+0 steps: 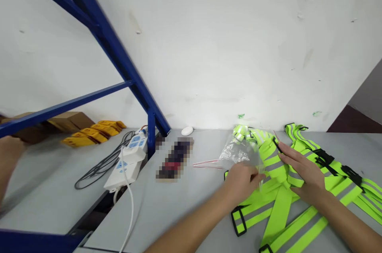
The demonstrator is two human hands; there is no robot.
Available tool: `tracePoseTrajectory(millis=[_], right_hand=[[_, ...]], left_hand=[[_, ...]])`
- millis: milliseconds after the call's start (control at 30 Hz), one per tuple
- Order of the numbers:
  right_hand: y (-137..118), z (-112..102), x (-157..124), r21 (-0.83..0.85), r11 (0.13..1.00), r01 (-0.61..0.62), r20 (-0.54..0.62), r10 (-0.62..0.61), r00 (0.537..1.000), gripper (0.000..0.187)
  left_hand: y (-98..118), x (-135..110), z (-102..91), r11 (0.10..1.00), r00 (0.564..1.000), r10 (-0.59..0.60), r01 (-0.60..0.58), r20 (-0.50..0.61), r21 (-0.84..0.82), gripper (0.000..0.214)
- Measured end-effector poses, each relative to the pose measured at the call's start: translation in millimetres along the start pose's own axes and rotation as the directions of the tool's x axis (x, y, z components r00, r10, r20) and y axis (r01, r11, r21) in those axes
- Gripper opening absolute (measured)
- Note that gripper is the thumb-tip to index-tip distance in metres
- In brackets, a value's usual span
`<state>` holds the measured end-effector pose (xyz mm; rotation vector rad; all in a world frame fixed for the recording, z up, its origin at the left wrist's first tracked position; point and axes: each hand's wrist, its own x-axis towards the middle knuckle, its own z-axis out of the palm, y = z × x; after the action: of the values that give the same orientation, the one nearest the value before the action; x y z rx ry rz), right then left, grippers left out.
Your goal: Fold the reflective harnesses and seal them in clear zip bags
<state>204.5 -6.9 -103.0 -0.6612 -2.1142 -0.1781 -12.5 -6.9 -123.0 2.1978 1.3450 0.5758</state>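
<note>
My left hand (241,183) is closed, thumb and fingers pinching the edge of a clear plastic bag (235,151) that has a red line along its seal. My right hand (304,171) lies around a folded bundle of neon-yellow reflective straps (273,161), its fingers along the top and the thumb underneath. The bundle sits against the mouth of the bag; whether part of it is inside cannot be told. Beneath and around both hands, more reflective straps (316,221) with grey stripes spread over the table, with black buckles (352,175) and a black slider (238,221) on them.
White power strips (128,165) and dark cables (98,161) lie by a blue metal frame (119,54). A pixelated object (174,161) and a white disc (187,131) rest on the grey table (167,213). Yellow packets (95,133) and another person's arm (8,161) show at left.
</note>
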Motion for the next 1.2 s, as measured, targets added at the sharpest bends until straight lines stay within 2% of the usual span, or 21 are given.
tracePoseTrajectory(millis=[167,300,433,533,667,767,867,933,1033,1133,1200], right_hand=[[6.2,1.9,0.9,0.043,0.998,0.037,0.056,-0.04,0.998,0.061],[-3.7,5.7,3.1,0.065,0.992,0.106,0.166,-0.116,0.979,0.058],[-13.8,4.3,5.1,0.04,0.987,0.154,0.311,-0.159,0.937,0.065],[-13.5,3.1,4.1,0.013,0.988,0.157,0.354,-0.151,0.923,0.07],[-7.6,6.4,-0.4,-0.02,0.988,0.15,0.411,-0.129,0.902,0.072],[-3.7,11.8,-4.5,-0.026,0.99,0.138,0.454,-0.111,0.884,0.072],[-1.5,14.7,-6.1,0.011,0.995,0.099,0.447,-0.094,0.889,0.072],[-1.4,13.4,-4.4,0.082,0.996,0.041,0.415,-0.071,0.907,0.072],[-3.8,8.6,0.2,0.274,0.954,-0.12,0.366,0.012,0.931,0.07],[-8.7,6.5,2.1,0.41,0.878,-0.247,0.365,0.09,0.927,0.065],[-12.5,8.2,0.7,0.403,0.883,-0.24,0.414,0.058,0.909,0.066]], left_hand=[[-3.1,-6.7,11.2,0.994,0.996,0.082,-0.084,0.032,0.073,0.012],[-0.7,-9.3,8.5,0.992,0.996,0.082,-0.08,-0.019,0.102,0.003],[-5.9,-8.5,-4.5,0.988,0.992,0.052,-0.034,-0.112,0.153,0.007],[-13.1,-7.6,-17.0,0.973,0.983,0.056,-0.014,-0.176,0.231,0.012],[-17.0,-7.3,-26.3,0.961,0.956,0.127,-0.052,-0.265,0.27,0.021],[-17.2,-7.8,-27.6,0.943,0.933,0.21,-0.114,-0.292,0.313,0.019],[-19.1,-7.4,-25.8,0.931,0.934,0.234,-0.135,-0.269,0.34,0.012],[-21.6,-6.4,-22.6,0.945,0.958,0.178,-0.103,-0.223,0.311,0.008],[-24.4,-4.8,-16.1,0.969,0.988,0.09,-0.059,-0.123,0.239,0.011],[-23.6,-4.6,-11.6,0.989,0.997,0.052,-0.044,-0.054,0.142,0.011],[-21.6,-5.2,-11.5,0.994,0.998,0.05,-0.046,-0.031,0.099,0.01]])
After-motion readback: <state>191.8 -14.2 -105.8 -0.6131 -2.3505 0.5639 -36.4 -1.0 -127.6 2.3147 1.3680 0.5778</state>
